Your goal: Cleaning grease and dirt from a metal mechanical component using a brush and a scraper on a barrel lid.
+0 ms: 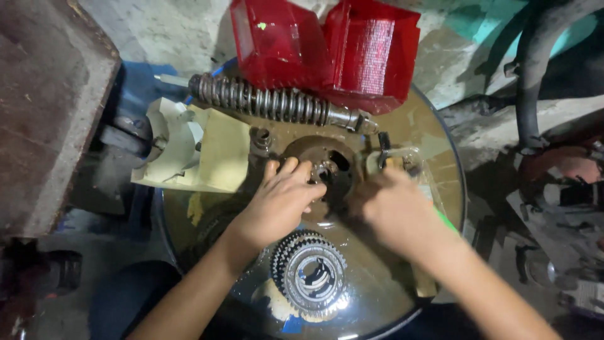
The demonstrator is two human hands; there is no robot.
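Observation:
My left hand [281, 201] rests with its fingers curled over the left rim of a round rusty metal disc part [327, 167] lying on a round drum top [447, 145]. My right hand [393, 211] is blurred and presses against the disc's right side; what it holds, if anything, is hidden. A toothed gear assembly [309, 277] lies on the drum top just below both hands. A coil spring shock absorber [277, 104] lies across the far side of the drum.
Two red plastic lamp housings [327, 44] sit behind the spring. Torn cardboard [201, 151] lies at the left of the drum. A brown bench top [44, 94] fills the left. Black hoses and dark parts [535, 75] clutter the right floor.

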